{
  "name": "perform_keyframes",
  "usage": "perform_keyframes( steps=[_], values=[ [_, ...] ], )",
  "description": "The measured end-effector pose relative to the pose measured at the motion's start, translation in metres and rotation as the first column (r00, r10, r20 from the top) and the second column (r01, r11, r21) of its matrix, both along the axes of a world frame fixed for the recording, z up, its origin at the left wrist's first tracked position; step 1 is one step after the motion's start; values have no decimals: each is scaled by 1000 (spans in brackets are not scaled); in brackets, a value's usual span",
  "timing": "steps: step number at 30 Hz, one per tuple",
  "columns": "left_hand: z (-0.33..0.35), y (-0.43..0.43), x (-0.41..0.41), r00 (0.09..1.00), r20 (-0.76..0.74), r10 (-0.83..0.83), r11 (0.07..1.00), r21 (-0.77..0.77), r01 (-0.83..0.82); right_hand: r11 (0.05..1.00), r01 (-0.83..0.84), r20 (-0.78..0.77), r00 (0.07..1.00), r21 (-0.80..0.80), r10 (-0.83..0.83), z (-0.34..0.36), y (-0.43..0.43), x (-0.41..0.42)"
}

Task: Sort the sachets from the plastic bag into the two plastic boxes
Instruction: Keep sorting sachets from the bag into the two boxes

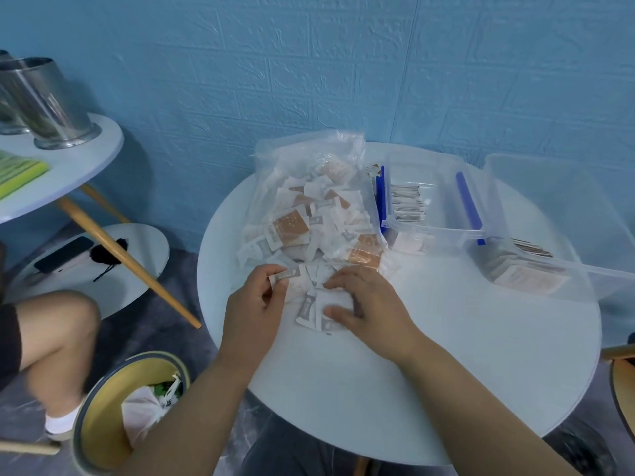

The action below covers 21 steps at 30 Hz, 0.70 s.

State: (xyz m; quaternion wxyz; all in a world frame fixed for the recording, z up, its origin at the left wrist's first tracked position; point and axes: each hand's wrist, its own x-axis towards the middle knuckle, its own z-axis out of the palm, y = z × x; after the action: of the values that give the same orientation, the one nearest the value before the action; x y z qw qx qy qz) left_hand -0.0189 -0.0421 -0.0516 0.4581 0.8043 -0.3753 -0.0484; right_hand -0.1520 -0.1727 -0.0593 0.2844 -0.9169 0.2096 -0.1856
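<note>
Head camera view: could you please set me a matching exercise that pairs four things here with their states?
Things:
1. left hand
2. right hand
3. plastic bag
4. waste bin

States:
A. stuffed with sachets, lying on the table
B. pinches a single sachet
C. stands beside the table, holding a white bag
D. rests on loose sachets

Pairs: 1-B; 2-D; 3-A; 4-C
</note>
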Motion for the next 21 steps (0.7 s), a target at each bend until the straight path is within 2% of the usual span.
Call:
perform_keyframes(
  steps=[6, 11, 14, 17, 19, 21],
  values=[
    [0, 0, -1, 996, -16, -92, 996, 5, 92, 995, 6, -87, 996, -102, -15, 5, 6, 1],
    [2, 2, -2, 982, -68, -177, 984, -16, 176, 995, 1, -69, 998, -99, -8, 5, 11, -1],
    [3, 2, -3, 985, -75, -154, 988, -44, 151, 998, 10, -76, 997, -63, -15, 5, 13, -3],
    [1, 1, -3, 996, -58, -63, 994, -88, 57, 997, 48, -22, 999, 54, -47, 7, 16, -6],
    [-1, 1, -2, 998, -67, -15, 994, -107, 7, 975, 72, 20, 997, 210, -78, 9, 19, -8],
    [-1, 1, -2, 999, -47, -14, 995, -104, 9, 913, 93, 65, 989, 397, -129, 13, 22, -10]
  ],
)
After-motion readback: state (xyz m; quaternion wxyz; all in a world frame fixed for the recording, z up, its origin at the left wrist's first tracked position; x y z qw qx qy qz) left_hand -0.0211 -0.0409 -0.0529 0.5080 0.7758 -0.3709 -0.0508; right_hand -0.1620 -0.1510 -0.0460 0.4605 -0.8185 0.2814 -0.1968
